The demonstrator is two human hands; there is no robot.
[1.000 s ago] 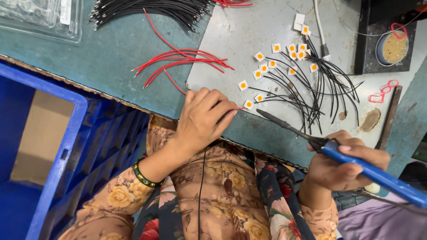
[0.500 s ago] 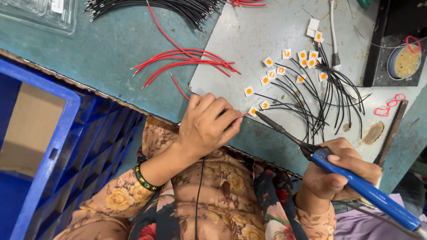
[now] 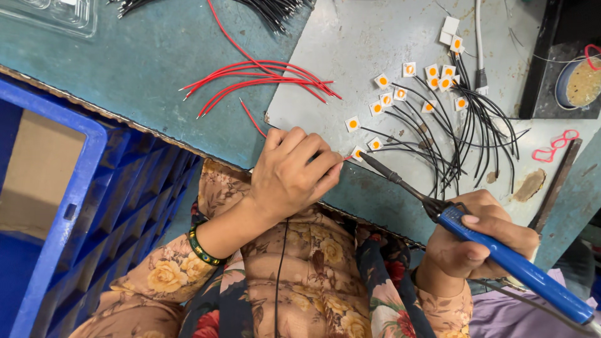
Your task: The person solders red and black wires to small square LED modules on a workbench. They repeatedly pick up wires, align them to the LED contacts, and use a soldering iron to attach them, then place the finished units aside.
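Observation:
My right hand (image 3: 479, 241) grips a blue-handled soldering iron (image 3: 513, 263), its dark tip resting against a small white square chip with an orange dot (image 3: 358, 153) on the grey metal plate (image 3: 350, 56). My left hand (image 3: 294, 175) pinches a thin red wire (image 3: 345, 158) right at that chip, fingers curled on the plate's near edge. Several more such chips (image 3: 432, 72) with black wires (image 3: 476, 131) attached lie further right on the plate.
A bundle of loose red wires (image 3: 263, 78) lies on the teal bench (image 3: 125, 62), black wires (image 3: 275, 9) at the top. A blue plastic crate (image 3: 81, 188) stands at left. A round tin of flux (image 3: 579, 81) sits far right, beside a pink loop (image 3: 554, 147).
The view has shifted slightly. The iron's tip has stayed at the nearest chip while my left hand keeps the red wire there.

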